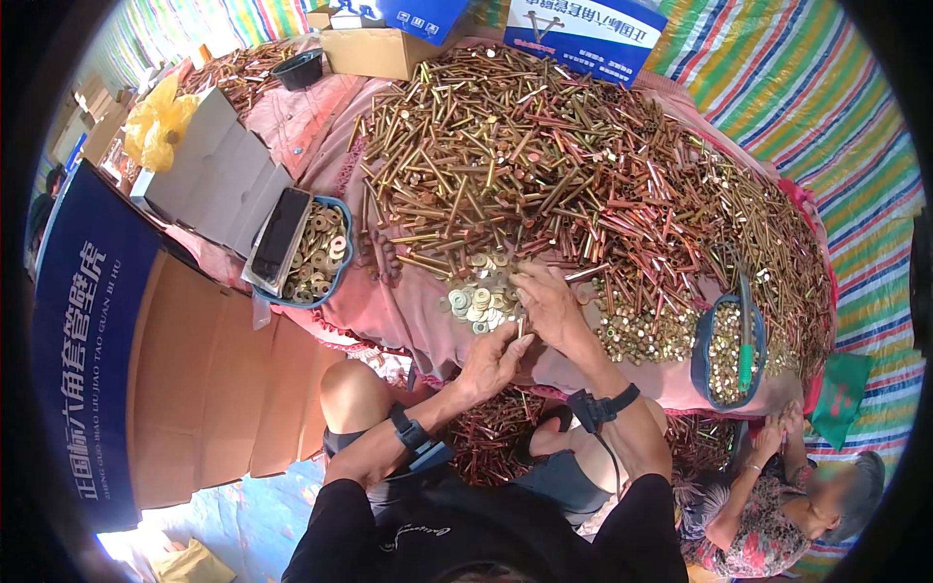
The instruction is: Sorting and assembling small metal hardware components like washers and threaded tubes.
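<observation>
My left hand (494, 364) is closed, with thumb and fingers pinched on a brass-coloured bolt (522, 325), of which only a short length shows. Just above and right of it, my right hand (552, 309) has its fingers bent together at the front edge of the bolt heap (544, 155). What its fingertips hold, if anything, is hidden. Beside both hands lies a small pile of flat round washers (478, 303). To the right of my right wrist, a spread of small brass-coloured nuts (641, 338) covers the cloth.
A blue basin of washers (335, 277) stands left, a phone (284, 233) on its edge. At right, another blue basin (702, 364) holds nuts and a green-handled tool (745, 364). Cartons (204, 379) stand left. Another person (768, 515) sits lower right, hands together.
</observation>
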A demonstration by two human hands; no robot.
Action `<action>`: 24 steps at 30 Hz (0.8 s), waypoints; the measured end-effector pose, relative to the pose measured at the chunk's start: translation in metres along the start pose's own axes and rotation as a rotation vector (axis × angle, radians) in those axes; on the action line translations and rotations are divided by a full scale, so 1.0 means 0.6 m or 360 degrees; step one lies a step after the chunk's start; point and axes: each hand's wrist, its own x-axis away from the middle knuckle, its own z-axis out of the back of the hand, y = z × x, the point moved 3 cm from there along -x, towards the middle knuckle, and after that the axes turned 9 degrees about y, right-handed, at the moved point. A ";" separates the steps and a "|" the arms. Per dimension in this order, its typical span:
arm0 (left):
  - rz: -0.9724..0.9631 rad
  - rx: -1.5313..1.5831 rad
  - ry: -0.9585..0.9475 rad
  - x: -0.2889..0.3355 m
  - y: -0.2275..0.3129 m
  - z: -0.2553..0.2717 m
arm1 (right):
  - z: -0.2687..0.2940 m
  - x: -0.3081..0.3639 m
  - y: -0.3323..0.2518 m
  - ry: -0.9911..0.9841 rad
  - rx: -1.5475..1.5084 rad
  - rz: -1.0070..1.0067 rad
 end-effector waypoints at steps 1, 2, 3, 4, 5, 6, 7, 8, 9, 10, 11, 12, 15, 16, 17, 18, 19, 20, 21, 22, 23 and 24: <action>0.0000 0.0006 -0.0011 0.000 -0.001 -0.002 | 0.006 0.004 0.000 0.0002 0.0009 -0.0008; 0.0027 0.0083 -0.0052 -0.001 -0.004 -0.006 | 0.015 0.009 0.003 0.0062 -0.0143 -0.0123; 0.0058 0.0156 -0.0085 0.002 -0.008 -0.009 | 0.024 0.011 -0.002 0.0118 -0.0302 -0.0234; 0.0026 0.0159 -0.0103 0.003 -0.013 -0.014 | 0.044 0.006 -0.002 0.0268 -0.0179 -0.0188; 0.0032 0.0162 -0.0103 0.004 -0.019 -0.017 | 0.060 0.014 0.008 0.0264 -0.0179 -0.0192; 0.0056 0.0176 -0.0093 0.003 -0.021 -0.022 | 0.080 0.025 0.031 0.0241 -0.0054 -0.0444; 0.0080 0.0188 -0.0080 0.002 -0.025 -0.026 | 0.098 0.035 0.051 0.0216 0.0068 -0.0694; 0.0083 0.0188 -0.0078 0.002 -0.028 -0.029 | 0.110 0.044 0.063 0.0212 0.0066 -0.0694; 0.0093 0.0225 -0.0074 0.000 -0.031 -0.033 | 0.123 0.054 0.073 0.0189 0.0134 -0.0678; 0.0102 0.0260 -0.0068 -0.001 -0.033 -0.037 | 0.127 0.062 0.081 0.0165 0.0199 -0.0661; 0.0104 0.0261 -0.0071 -0.002 -0.036 -0.040 | 0.124 0.067 0.090 0.0165 0.0200 -0.0664; 0.0096 0.0243 -0.0069 -0.003 -0.035 -0.043 | 0.122 0.068 0.089 0.0140 0.0252 -0.0618; 0.0096 0.0208 -0.0072 -0.002 -0.033 -0.048 | 0.116 0.067 0.073 0.0014 0.0433 -0.0587; 0.0099 0.0193 -0.0072 -0.002 -0.032 -0.050 | 0.112 0.063 0.065 -0.0087 0.0565 -0.0595; 0.0102 0.0189 -0.0072 -0.003 -0.031 -0.051 | 0.109 0.063 0.065 -0.0087 0.0561 -0.0596; 0.0055 0.0168 -0.0019 -0.003 -0.028 -0.052 | 0.108 0.063 0.064 -0.0066 0.0565 -0.0558; 0.0008 0.0147 0.0034 -0.004 -0.026 -0.052 | 0.108 0.064 0.063 -0.0045 0.0570 -0.0520; 0.0009 0.0148 0.0030 -0.004 -0.025 -0.053 | 0.108 0.066 0.066 -0.0045 0.0572 -0.0524; 0.0018 0.0120 0.0034 -0.003 -0.022 -0.052 | 0.107 0.068 0.071 0.0001 0.0577 -0.0533; 0.0028 0.0093 0.0038 -0.003 -0.019 -0.051 | 0.107 0.070 0.076 0.0046 0.0581 -0.0542; 0.0033 0.0093 0.0041 -0.004 -0.017 -0.051 | 0.108 0.074 0.085 0.0041 0.0579 -0.0541; 0.0044 0.0111 0.0037 -0.005 -0.015 -0.051 | 0.116 0.071 0.084 0.0116 0.0198 -0.0635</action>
